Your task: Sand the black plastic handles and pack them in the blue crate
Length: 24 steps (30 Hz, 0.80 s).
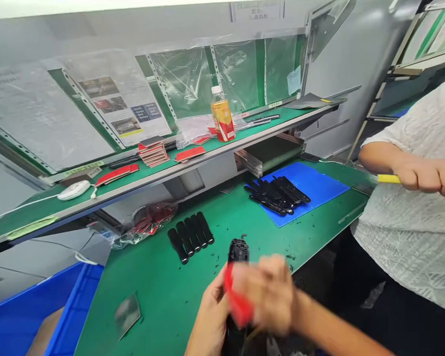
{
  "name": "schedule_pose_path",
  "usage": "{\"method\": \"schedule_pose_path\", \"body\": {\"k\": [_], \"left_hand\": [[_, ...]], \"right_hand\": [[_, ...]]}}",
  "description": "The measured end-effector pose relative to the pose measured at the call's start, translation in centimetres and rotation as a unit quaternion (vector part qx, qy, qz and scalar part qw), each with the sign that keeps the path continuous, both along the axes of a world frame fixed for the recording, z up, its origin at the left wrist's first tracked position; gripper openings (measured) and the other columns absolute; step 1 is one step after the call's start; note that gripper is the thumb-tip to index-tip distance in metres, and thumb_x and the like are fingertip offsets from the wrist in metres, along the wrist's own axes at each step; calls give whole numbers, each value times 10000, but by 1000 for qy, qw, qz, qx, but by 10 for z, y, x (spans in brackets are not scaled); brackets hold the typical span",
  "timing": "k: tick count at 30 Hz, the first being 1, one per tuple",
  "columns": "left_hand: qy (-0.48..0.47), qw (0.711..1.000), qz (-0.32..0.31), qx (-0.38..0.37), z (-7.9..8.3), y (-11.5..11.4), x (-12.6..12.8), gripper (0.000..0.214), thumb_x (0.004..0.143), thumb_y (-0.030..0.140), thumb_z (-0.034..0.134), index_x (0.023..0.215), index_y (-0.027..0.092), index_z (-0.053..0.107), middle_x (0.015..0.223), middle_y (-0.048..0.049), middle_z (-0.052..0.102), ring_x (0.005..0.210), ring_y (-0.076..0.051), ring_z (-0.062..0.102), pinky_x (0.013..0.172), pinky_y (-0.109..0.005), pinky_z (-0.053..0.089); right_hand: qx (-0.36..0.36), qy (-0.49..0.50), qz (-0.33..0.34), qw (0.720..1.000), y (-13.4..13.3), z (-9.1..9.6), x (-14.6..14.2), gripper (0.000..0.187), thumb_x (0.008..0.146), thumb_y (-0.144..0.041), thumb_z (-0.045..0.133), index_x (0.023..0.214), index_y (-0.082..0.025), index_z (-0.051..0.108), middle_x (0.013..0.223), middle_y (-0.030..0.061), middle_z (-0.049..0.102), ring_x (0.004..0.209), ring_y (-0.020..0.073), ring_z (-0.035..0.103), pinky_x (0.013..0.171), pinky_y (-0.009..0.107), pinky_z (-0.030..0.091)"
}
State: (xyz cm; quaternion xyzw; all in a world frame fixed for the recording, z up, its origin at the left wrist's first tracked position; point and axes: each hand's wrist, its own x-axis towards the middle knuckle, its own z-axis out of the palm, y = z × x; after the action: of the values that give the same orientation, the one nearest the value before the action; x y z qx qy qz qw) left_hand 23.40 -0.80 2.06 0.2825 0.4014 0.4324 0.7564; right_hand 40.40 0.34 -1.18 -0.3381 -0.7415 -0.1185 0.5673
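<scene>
My left hand [211,311] is wrapped round a long black plastic part [239,251], whose upper end shows ribs and small recesses. Over that part, my right hand [272,291] is smeared by motion and closed on a bent red piece [237,301], whose kind I cannot make out. The red piece lies against or just above the black part; contact is hidden by blur. Beyond my hands, a row of several black handle-shaped pieces [196,231] lies on the green table [155,291]. Dark shavings are scattered round about.
A pile of black parts [276,193] rests on a blue mat [319,184]. The shelf holds a drink bottle [223,116] and a stack of red pieces [154,153]. At left is a blue bin [74,296]. A co-worker's hand [426,175] grips something yellow at right.
</scene>
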Motion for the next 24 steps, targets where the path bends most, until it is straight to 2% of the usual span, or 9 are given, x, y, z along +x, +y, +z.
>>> {"method": "schedule_pose_path", "body": {"k": [3, 6, 9, 11, 13, 15, 18, 21, 24], "left_hand": [[-92, 995, -36, 31, 4, -4, -10, 457, 720, 272, 860, 1157, 239, 730, 631, 19, 554, 497, -61, 473, 434, -143, 360], [-200, 977, 61, 37, 22, 8, -20, 450, 850, 184, 718, 1278, 298, 638, 668, 37, 503, 486, -59, 435, 413, -138, 358], [-224, 959, 168, -30, 40, 21, -26, 392, 993, 239, 473, 1380, 226, 532, 784, -1, 507, 503, -60, 420, 416, -145, 396], [-248, 949, 190, -40, 48, 24, -29, 427, 1015, 325, 412, 1406, 168, 488, 822, -17, 490, 502, -58, 399, 392, -146, 384], [-269, 943, 191, -36, 51, 27, -30, 399, 1019, 257, 379, 1381, 121, 478, 815, -10, 465, 501, -52, 383, 387, -138, 362], [-269, 942, 187, -73, 50, 33, -31, 331, 1008, 168, 353, 1298, 94, 497, 799, -5, 450, 530, -64, 406, 419, -152, 381], [-263, 936, 184, -143, 42, 50, -29, 287, 1014, 260, 350, 1178, 80, 501, 830, -35, 471, 642, -118, 494, 523, -243, 472], [-297, 930, 183, -119, 33, 62, -22, 388, 989, 415, 380, 1140, 73, 481, 853, -47, 475, 648, -125, 502, 530, -264, 469], [-319, 929, 185, -13, 34, 61, -13, 288, 937, 336, 478, 1108, 104, 484, 774, 20, 424, 546, -72, 413, 475, -202, 393]], "right_hand": [[-94, 142, -89, 981, 39, 13, 36, 376, 1031, -319, 385, 1349, -329, 585, 1280, 4, 701, 1009, 210, 638, 898, 393, 462], [-190, 390, -87, 897, 35, 0, 45, 365, 1010, -383, 441, 1278, -242, 645, 1229, 69, 705, 1070, 246, 619, 940, 405, 461], [-293, 622, 14, 726, -1, -23, 21, 431, 958, -533, 482, 1198, -235, 682, 1108, 63, 725, 881, 207, 633, 757, 324, 512], [-361, 696, 109, 611, -26, -31, -3, 474, 943, -567, 475, 1230, -239, 660, 1181, 77, 700, 810, 183, 609, 658, 293, 510], [-416, 738, 198, 492, -43, -31, -25, 492, 907, -583, 530, 1224, -232, 665, 1238, 98, 676, 806, 185, 594, 641, 295, 515], [-445, 748, 257, 421, -54, -26, -41, 503, 883, -591, 559, 1187, -211, 688, 1184, 122, 692, 797, 198, 583, 640, 311, 511], [-447, 751, 312, 372, -63, -20, -55, 502, 872, -585, 568, 1129, -180, 718, 1079, 137, 708, 755, 190, 550, 627, 307, 476], [-425, 750, 328, 388, -69, -16, -58, 462, 889, -557, 563, 1121, -190, 722, 1029, 123, 707, 715, 158, 496, 624, 278, 433], [-418, 737, 349, 401, -77, -9, -57, 473, 878, -578, 571, 1190, -246, 695, 1044, 113, 695, 721, 156, 481, 634, 279, 416]]}}
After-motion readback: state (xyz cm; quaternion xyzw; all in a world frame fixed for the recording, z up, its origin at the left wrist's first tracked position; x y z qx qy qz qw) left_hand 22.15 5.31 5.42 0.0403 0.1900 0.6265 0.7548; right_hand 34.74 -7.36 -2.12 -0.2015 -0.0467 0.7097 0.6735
